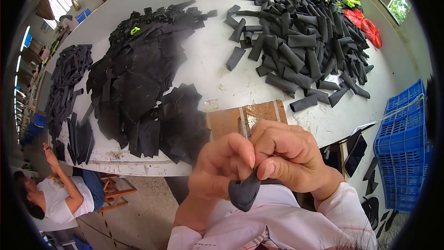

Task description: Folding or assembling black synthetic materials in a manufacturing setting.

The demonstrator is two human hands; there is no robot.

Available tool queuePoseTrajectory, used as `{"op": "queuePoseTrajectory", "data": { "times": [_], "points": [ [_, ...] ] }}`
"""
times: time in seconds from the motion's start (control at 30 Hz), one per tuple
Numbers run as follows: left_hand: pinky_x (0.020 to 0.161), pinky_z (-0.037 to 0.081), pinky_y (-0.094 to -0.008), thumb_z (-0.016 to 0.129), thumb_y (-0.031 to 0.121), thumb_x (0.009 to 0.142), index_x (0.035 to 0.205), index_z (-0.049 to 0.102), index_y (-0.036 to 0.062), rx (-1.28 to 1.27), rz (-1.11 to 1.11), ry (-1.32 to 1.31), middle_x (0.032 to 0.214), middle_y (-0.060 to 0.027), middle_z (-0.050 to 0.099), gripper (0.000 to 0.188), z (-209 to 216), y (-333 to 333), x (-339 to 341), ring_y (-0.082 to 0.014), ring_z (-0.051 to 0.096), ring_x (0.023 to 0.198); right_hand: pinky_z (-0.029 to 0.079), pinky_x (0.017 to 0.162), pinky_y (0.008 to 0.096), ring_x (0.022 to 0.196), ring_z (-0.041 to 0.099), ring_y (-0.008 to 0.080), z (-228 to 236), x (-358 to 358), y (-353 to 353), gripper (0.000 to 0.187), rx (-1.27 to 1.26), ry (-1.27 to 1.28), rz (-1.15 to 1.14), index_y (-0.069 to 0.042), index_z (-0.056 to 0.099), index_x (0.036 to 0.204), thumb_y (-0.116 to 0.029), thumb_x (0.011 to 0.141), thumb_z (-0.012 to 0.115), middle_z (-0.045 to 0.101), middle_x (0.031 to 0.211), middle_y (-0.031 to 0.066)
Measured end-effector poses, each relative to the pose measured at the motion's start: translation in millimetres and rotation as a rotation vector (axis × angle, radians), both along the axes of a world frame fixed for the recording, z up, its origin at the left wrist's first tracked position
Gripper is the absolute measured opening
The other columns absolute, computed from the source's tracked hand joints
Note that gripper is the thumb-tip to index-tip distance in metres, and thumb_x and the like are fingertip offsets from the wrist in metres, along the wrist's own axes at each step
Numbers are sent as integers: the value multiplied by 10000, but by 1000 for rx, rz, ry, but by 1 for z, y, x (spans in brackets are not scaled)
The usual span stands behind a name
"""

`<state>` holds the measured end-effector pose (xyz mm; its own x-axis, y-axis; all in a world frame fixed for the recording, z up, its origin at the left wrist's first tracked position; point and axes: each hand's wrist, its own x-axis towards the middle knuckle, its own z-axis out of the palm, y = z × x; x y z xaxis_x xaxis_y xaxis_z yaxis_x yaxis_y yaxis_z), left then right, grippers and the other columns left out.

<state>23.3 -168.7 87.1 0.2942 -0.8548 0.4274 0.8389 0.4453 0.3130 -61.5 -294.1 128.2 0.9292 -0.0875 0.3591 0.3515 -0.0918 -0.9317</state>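
Note:
Close in front of me, a small black fabric piece is bent between my two hands, its curved lower end hanging down. My left hand is closed on its left side, with the forefinger curled over the top. From the right, my right hand pinches the piece's upper edge between thumb and fingers. The fingertips of both hands nearly meet there. Just beyond them lies a brown cardboard sheet with clear tape, on the white table.
Flat black fabric pieces are heaped at left, with narrower strips beyond. Black fabric tubes and a red plastic bag lie far right. Blue crates stand at the right. Another person sits at lower left near a wooden stool.

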Motion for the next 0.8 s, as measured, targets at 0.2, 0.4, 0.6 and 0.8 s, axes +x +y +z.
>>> {"op": "queuePoseTrajectory", "data": {
  "times": [0.2,0.4,0.6,0.8],
  "points": [
    [447,314,-150,546,101,786,1104,370,-105,-101,-118,13,686,-62,522,418,15,-2,12,-74,456,507,345,505,279,583,440,161,9,17,-10,175,-172,-144,-79,-25,515,740,-176,816,559,448,634,33],
    [272,239,-160,377,78,880,1176,417,-23,428,-82,596,828,-140,583,315,-31,-18,32,-15,303,304,330,501,232,613,394,51,-66,40,-32,256,527,496,60,-51,528,730,-275,854,522,450,648,-43],
    [266,234,-148,388,8,817,1106,428,-75,411,-98,677,829,-123,596,304,-68,-8,29,-20,356,296,319,477,159,535,367,40,-97,35,-23,225,683,585,69,-77,540,718,-275,821,568,450,620,-48],
    [267,208,-152,363,66,887,1105,478,-5,103,-203,752,889,-154,586,257,-38,-15,28,-12,333,291,257,474,188,526,330,40,-62,44,-24,246,477,417,32,-45,501,677,-229,837,541,412,577,-45]
  ]
}}
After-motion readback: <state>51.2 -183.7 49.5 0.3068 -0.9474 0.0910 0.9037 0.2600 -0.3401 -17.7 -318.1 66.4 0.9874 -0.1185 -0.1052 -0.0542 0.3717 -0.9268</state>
